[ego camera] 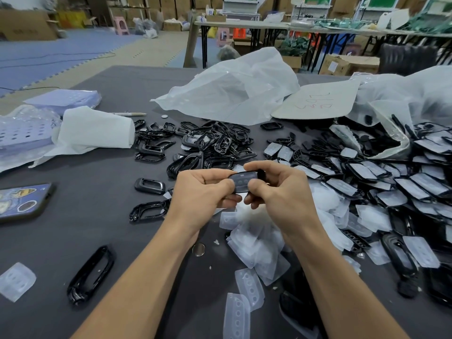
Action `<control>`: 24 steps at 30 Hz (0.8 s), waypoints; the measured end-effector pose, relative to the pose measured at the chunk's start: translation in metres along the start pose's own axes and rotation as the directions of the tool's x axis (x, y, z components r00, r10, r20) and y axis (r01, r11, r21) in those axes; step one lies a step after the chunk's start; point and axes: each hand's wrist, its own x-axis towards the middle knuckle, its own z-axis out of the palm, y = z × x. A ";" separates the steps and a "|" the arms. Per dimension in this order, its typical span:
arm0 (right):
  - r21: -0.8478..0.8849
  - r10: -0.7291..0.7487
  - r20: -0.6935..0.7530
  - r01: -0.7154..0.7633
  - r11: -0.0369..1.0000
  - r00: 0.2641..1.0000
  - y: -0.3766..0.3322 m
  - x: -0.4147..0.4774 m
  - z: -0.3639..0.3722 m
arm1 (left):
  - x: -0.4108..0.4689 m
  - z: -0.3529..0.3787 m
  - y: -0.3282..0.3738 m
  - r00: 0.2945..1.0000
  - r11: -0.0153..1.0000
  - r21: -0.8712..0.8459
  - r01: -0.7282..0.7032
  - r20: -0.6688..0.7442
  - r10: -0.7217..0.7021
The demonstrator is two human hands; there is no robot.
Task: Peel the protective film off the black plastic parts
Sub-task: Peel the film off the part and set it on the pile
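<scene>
Forearms enter from the bottom edge. Peeled films (247, 285) are heaped at lower centre of the desk (80, 223), under the hands, likely dropped where stripped. Left hand (203, 189) and right hand (278, 189) both pinch one black part (244, 178) at frame centre, thumbs on its filmed face, probably seeking an edge. Filmed stock (391, 182) lies right, bare frames (215, 143) above centre.

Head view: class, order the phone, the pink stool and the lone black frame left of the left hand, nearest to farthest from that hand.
1. Black frame, just left of the left hand.
2. Phone, left edge of the table.
3. Pink stool, far beyond the table.
</scene>
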 end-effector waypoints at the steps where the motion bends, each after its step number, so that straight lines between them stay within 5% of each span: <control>1: 0.007 0.003 -0.001 -0.003 1.000 1.000 0.000 0.000 0.000 | 0.000 0.000 0.000 1.000 1.000 0.006 -0.002 0.011 0.002; 5: 0.051 0.022 -0.002 -0.022 0.998 1.000 -0.001 0.002 0.000 | -0.002 0.000 0.000 0.997 0.999 0.038 0.025 0.078 -0.028; 10: 0.139 0.078 0.043 -0.084 0.987 0.996 -0.002 0.000 -0.001 | -0.001 0.000 0.002 0.995 0.993 -0.049 0.103 0.003 -0.103; 18: 0.106 0.036 0.017 -0.037 0.994 0.999 -0.005 -0.003 0.002 | -0.003 0.003 0.004 0.998 0.997 -0.062 0.044 -0.038 -0.047; 24: 0.082 0.022 -0.041 -0.018 0.996 0.999 -0.004 -0.002 0.002 | -0.004 0.000 0.006 0.995 0.997 -0.053 0.059 0.081 -0.054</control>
